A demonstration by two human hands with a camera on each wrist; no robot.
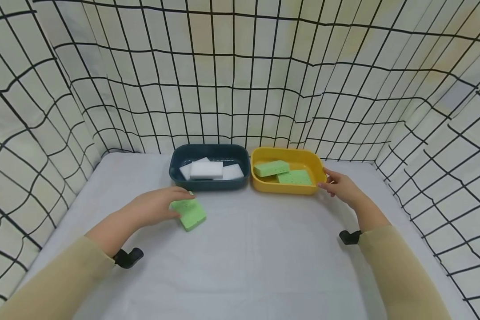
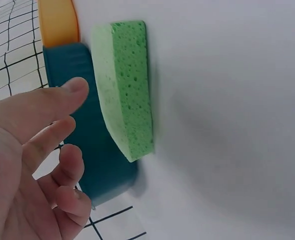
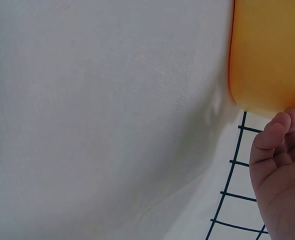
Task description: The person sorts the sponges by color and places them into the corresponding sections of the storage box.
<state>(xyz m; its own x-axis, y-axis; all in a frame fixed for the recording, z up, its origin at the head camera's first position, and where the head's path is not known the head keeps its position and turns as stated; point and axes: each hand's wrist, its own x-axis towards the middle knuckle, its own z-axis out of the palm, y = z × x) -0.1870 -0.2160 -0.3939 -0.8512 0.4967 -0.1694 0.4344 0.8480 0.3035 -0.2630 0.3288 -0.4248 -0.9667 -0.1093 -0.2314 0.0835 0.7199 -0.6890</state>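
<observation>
A light green sponge (image 1: 190,214) lies on the white table, in front of the dark teal container (image 1: 209,185). Over its left side reaches my left hand (image 1: 160,205), thumb and fingers spread apart. In the left wrist view a gap shows between these fingers and the sponge (image 2: 130,90). My right hand (image 1: 342,189) is at the right end of the yellow container (image 1: 284,188), its fingertips touching the outside near the rim. Two green sponges (image 1: 272,168) are inside that container. In the right wrist view, the right hand (image 3: 282,160) has loosely bent fingers by the container's end.
Several white blocks (image 1: 206,170) lie in the teal container, which stands close beside the yellow one. Black netting (image 1: 232,98) over pale cloth rises behind the table and along both sides. White cloth (image 1: 248,253) covers the table in front of the containers.
</observation>
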